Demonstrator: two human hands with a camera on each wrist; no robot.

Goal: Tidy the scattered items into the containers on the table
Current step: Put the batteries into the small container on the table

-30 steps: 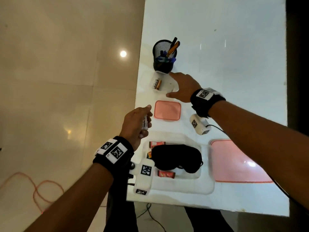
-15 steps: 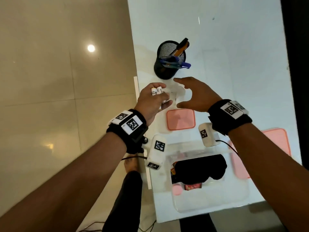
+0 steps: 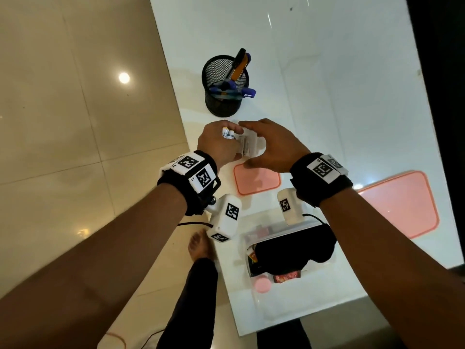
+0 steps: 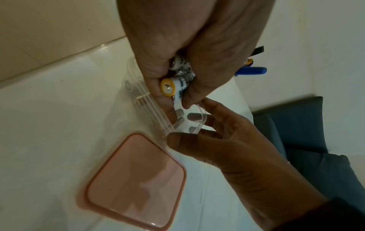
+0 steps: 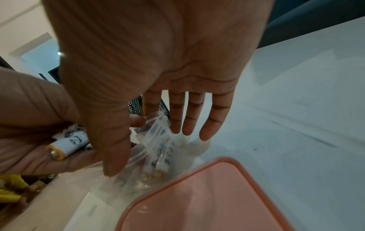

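Observation:
My left hand [image 3: 229, 134] grips a few white batteries [image 4: 178, 85] with yellow ends, right at the rim of a small clear container [image 3: 256, 152]. More batteries [image 5: 158, 157] lie inside that container. My right hand [image 3: 249, 142] holds the container between its thumb on the near corner and its fingers [image 5: 187, 118] on the far side. The container's small pink lid [image 3: 256, 178] lies flat on the white table [image 3: 327, 84], just in front of it.
A black mesh pen cup [image 3: 226, 84] with pens stands just behind the hands. A large clear container [image 3: 284, 308] holding a black eye mask [image 3: 294, 250] and small packets sits at the near table edge. Its large pink lid [image 3: 400, 202] lies to the right.
My left hand has carried the batteries from beside the large container up to the small one. The right hand has stayed at that container and closed in around it.

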